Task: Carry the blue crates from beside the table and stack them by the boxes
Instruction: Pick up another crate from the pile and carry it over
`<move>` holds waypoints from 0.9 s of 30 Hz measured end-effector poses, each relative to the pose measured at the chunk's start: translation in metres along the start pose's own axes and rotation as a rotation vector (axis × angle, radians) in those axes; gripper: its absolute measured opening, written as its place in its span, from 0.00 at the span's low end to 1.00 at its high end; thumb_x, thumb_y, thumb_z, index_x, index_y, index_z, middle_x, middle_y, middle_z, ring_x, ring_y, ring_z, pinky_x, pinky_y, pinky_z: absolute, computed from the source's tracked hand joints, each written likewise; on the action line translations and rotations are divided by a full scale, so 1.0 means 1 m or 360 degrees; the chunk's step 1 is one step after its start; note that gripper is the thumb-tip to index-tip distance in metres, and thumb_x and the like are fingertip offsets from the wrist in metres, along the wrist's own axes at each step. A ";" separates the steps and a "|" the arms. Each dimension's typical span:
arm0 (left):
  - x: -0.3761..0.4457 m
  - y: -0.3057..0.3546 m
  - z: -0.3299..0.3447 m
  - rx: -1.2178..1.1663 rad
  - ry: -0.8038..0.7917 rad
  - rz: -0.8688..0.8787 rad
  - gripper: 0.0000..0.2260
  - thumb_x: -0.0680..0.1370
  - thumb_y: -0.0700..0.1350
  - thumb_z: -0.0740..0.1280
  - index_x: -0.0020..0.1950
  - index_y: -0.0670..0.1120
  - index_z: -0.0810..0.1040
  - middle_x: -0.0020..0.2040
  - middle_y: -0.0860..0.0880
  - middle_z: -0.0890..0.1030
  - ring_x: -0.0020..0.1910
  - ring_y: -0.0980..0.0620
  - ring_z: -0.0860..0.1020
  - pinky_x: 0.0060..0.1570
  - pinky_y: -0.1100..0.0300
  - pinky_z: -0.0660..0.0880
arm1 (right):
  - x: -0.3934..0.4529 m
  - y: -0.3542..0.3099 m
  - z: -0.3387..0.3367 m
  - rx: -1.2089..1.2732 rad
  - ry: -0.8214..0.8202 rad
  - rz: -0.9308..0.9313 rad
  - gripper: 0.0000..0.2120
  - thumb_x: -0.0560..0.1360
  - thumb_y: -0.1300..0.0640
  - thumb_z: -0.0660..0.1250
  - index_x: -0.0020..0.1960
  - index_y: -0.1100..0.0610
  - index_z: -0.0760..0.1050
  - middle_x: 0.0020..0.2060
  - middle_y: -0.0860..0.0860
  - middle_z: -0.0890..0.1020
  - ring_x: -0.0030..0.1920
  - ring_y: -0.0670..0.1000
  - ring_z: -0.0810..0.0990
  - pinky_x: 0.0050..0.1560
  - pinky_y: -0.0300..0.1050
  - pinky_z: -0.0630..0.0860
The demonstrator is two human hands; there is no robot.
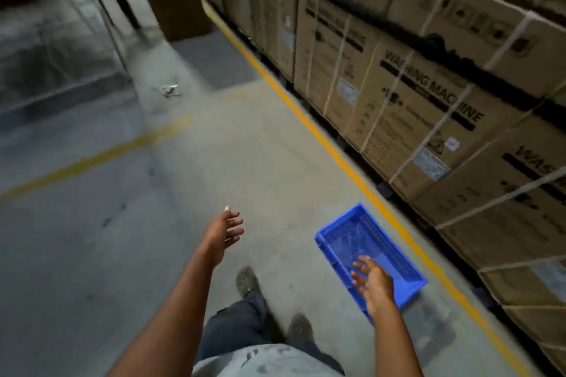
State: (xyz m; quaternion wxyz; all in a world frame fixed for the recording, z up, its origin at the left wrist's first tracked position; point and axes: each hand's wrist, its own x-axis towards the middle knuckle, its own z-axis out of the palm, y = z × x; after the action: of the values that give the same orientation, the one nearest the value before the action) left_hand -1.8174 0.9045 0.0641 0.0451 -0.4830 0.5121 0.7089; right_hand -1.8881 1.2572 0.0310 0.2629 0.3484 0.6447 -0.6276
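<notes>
Bare and empty, both hands hang with fingers spread: the left hand (225,231) over open floor (122,254), the right hand (372,281) above the near end of a blue crate (367,242). That crate sits on the floor just inside a yellow line (337,156), beside strapped cardboard boxes (428,107) printed "WASHING MACHINE".

One blue crate (372,254) lies on the floor (122,254) at near right, two empty hands, left (225,231) and right (372,283), two shoes, two yellow floor lines, and many stacked cardboard boxes (428,101) along the right.
</notes>
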 end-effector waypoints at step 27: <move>-0.346 -0.342 -0.612 -0.1739 0.1699 0.0104 0.15 0.82 0.56 0.59 0.53 0.48 0.80 0.45 0.50 0.82 0.38 0.50 0.78 0.39 0.59 0.71 | -0.380 0.366 0.495 -0.1787 -0.1503 -0.0148 0.11 0.81 0.55 0.60 0.59 0.57 0.77 0.47 0.54 0.81 0.43 0.54 0.80 0.40 0.45 0.73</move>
State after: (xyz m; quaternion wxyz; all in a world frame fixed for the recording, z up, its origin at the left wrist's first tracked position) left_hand -1.0521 0.7436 0.0785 -0.4747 -0.6984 0.0549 0.5328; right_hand -1.4161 0.7091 0.0599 0.6246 -0.1740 0.7012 -0.2965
